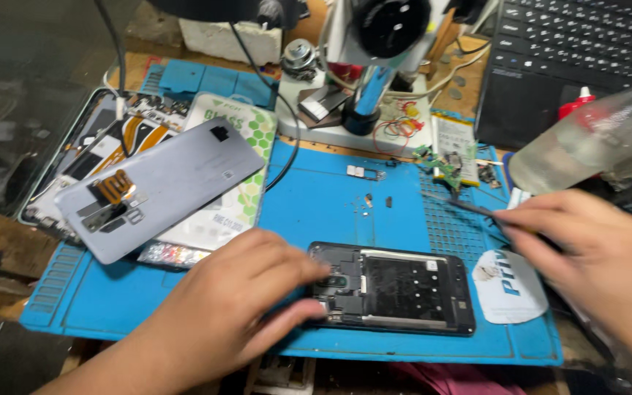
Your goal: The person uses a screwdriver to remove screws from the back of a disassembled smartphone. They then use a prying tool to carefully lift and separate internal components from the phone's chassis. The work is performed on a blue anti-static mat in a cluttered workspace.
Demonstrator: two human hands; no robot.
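Opened phone (396,289), back off, lying flat near the front edge of the blue repair mat (316,197). Left hand (239,311) pinning the camera end, thumb and forefinger pinched on that edge. Right hand (594,249) off to the right, apart from the phone, fingers closed around thin dark tweezers (480,211), tips aimed left toward the small green board (448,167).

Best bet for this step, probably: keep the left-hand pinch low on the frame and off the camera module, go in with the tweezers at a shallow angle, no levering on anything soldered. Also worth minding the tiny loose bits (369,199) mid-mat, easy to sweep off with a sleeve.

Grey back cover (170,179) parked on the left over a white-and-green package, another gutted phone (100,139) under that. Microscope stand (363,80) at the back, laptop keyboard (587,36) top right, clear bottle (594,139) blurred across the right side.

Hard to read: tweezer tips smeared by motion, so no telling whether anything sits between them. Left fingers hiding the phone's top corner. Right wrist cut off by the frame edge.
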